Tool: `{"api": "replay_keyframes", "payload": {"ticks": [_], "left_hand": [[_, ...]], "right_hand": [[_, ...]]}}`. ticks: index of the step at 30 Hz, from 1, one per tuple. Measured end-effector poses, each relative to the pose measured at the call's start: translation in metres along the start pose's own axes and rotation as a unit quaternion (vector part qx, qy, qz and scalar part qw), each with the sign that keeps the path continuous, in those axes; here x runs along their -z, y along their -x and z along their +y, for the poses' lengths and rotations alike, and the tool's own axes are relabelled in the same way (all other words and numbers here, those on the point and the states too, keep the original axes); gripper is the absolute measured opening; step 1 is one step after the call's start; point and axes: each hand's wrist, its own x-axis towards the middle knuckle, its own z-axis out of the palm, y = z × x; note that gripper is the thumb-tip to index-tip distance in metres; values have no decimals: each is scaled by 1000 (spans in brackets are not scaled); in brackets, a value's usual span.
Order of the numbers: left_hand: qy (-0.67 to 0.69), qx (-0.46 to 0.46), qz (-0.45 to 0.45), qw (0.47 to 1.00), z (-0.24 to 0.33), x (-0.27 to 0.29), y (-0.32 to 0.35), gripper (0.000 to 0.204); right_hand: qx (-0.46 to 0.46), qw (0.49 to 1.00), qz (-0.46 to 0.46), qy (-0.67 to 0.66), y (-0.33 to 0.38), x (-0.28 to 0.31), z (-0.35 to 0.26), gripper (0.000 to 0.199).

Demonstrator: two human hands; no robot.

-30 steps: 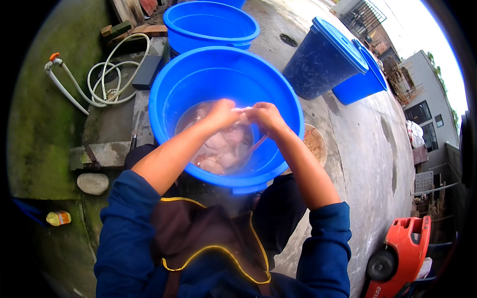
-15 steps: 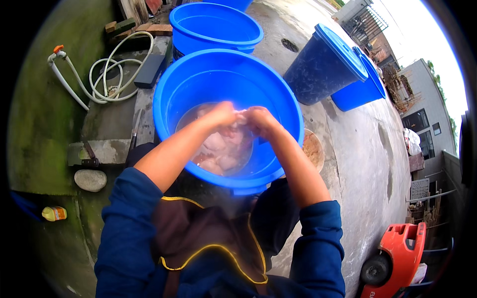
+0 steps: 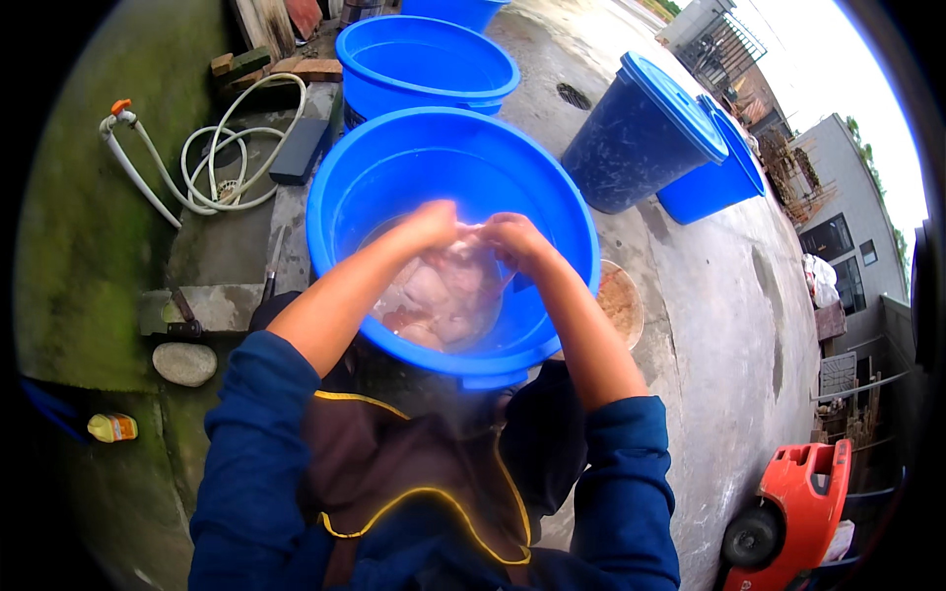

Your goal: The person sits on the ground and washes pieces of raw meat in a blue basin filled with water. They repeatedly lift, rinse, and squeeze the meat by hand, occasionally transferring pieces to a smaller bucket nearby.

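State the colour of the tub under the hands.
Bright blue: the tub's inner wall and rim both show it, best in the head view.

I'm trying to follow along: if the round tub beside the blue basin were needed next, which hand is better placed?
Probably the right hand: its forearm lies nearest the round tub, right of the blue basin. The left hand is farther; both pinch a pale piece.

Meat (image 3: 434,291) lies in the tub (image 3: 448,163), between a hose (image 3: 235,206) left and a bin (image 3: 631,133) right.
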Motion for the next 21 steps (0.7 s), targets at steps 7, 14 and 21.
{"api": "replay_keyframes", "payload": {"ticks": [7,14,21], "left_hand": [[-115,31,18,993,17,-4,-64,14],[-56,117,41,991,-13,-28,-170,14],[36,181,55,981,-85,-75,-243,28]], "right_hand": [[97,937,146,302,-89,9,20,25],[-4,918,156,364,-168,24,73,44],[-77,920,132,360,-246,11,182,46]]}}
